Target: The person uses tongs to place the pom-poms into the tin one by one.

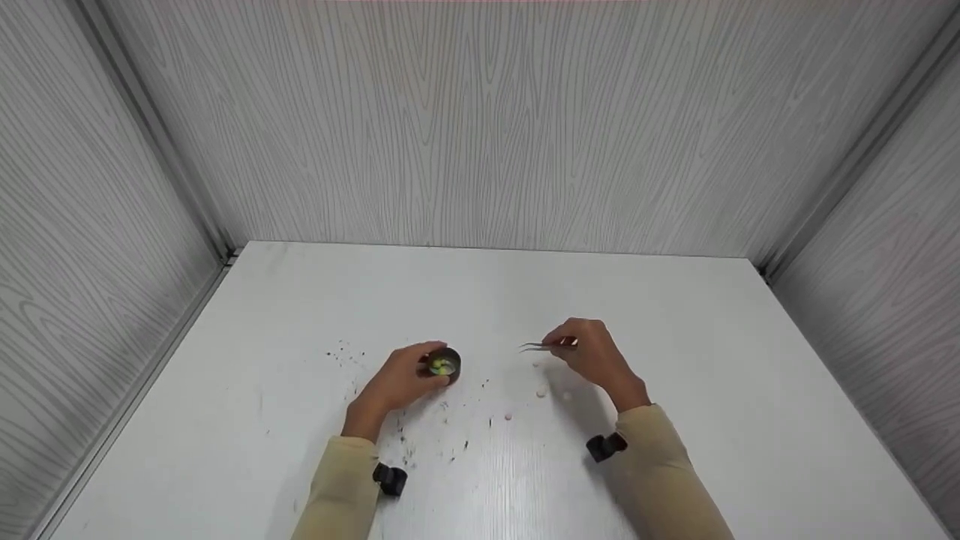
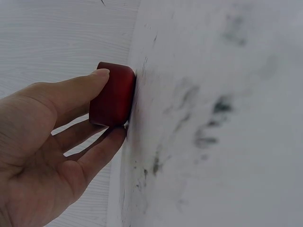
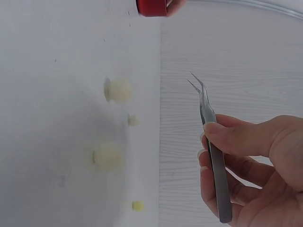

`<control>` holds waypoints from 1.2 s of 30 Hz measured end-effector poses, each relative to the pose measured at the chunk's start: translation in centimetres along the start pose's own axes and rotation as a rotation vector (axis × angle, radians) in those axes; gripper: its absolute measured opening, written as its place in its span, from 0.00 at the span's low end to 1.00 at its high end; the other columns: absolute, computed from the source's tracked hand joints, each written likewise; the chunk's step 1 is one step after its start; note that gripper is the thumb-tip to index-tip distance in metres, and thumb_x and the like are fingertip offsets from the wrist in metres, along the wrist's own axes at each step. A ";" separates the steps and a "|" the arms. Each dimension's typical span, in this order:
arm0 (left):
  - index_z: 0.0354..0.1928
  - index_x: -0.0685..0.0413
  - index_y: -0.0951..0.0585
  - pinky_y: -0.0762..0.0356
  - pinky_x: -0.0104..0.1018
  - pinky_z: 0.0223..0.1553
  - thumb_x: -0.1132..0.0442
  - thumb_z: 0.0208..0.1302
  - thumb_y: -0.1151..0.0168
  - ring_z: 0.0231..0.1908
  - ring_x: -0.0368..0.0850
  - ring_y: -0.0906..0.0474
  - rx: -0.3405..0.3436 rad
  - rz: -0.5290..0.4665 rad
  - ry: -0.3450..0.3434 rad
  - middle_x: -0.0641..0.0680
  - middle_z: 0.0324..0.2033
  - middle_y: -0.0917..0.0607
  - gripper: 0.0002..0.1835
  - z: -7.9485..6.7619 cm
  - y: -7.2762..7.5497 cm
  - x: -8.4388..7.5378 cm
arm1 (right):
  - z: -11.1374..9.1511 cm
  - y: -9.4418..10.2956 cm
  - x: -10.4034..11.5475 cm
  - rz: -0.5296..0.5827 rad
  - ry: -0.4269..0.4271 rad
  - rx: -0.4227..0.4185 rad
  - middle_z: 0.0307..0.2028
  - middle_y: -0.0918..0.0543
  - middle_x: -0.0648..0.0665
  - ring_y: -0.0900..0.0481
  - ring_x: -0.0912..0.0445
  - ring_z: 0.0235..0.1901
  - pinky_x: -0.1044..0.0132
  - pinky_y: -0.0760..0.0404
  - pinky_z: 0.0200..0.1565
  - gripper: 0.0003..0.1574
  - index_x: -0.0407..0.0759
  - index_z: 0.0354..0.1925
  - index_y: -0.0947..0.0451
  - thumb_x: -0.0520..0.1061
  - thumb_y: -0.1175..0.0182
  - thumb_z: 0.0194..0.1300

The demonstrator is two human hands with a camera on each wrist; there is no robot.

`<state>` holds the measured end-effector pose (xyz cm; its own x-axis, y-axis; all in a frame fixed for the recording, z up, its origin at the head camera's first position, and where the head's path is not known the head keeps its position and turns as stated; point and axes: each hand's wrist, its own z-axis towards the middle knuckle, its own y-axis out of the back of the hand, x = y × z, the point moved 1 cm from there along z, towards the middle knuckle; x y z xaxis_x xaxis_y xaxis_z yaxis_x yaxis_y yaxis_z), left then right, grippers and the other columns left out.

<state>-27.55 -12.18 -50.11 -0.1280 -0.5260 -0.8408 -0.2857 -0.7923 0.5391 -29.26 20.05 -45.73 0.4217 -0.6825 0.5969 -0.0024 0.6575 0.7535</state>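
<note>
The left hand [image 1: 397, 377] curls round a small red cup [image 2: 116, 97]; right of this cup, the right hand [image 1: 592, 360] pinches bent-tip metal tweezers [image 3: 219, 179].

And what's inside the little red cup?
The head view shows small yellow-green things inside the red cup, plus a whitish patch beside them. Whatever lies underneath them is covered, so I can't tell.
</note>
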 end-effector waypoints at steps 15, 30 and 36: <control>0.72 0.56 0.27 0.23 0.55 0.67 0.66 0.68 0.31 0.67 0.63 0.24 -0.008 0.012 0.021 0.63 0.69 0.24 0.32 -0.2 -0.1 -0.2 | -0.9 2.4 -2.7 -0.025 -0.047 -0.069 0.37 0.10 0.38 0.13 0.46 0.38 0.57 0.13 0.42 0.10 0.36 0.38 0.09 0.27 0.31 0.60; 0.73 0.56 0.28 0.22 0.55 0.66 0.65 0.69 0.32 0.67 0.63 0.24 0.010 0.001 -0.010 0.63 0.69 0.24 0.32 0.0 0.0 0.2 | -1.3 3.9 -5.4 -0.098 -0.135 -0.062 0.39 0.10 0.36 0.13 0.43 0.40 0.52 0.14 0.42 0.10 0.36 0.38 0.09 0.27 0.31 0.60; 0.73 0.57 0.28 0.23 0.56 0.67 0.65 0.69 0.32 0.67 0.64 0.25 0.012 0.006 -0.009 0.64 0.70 0.25 0.32 -0.1 0.1 0.0 | -1.4 4.1 -6.0 -0.118 -0.154 -0.058 0.39 0.10 0.35 0.14 0.43 0.40 0.52 0.15 0.42 0.09 0.36 0.38 0.09 0.27 0.31 0.61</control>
<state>-27.55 -12.33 -50.07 -0.1379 -0.5277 -0.8381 -0.2967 -0.7853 0.5433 -30.55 27.31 -46.64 0.2723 -0.7939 0.5437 0.0933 0.5842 0.8063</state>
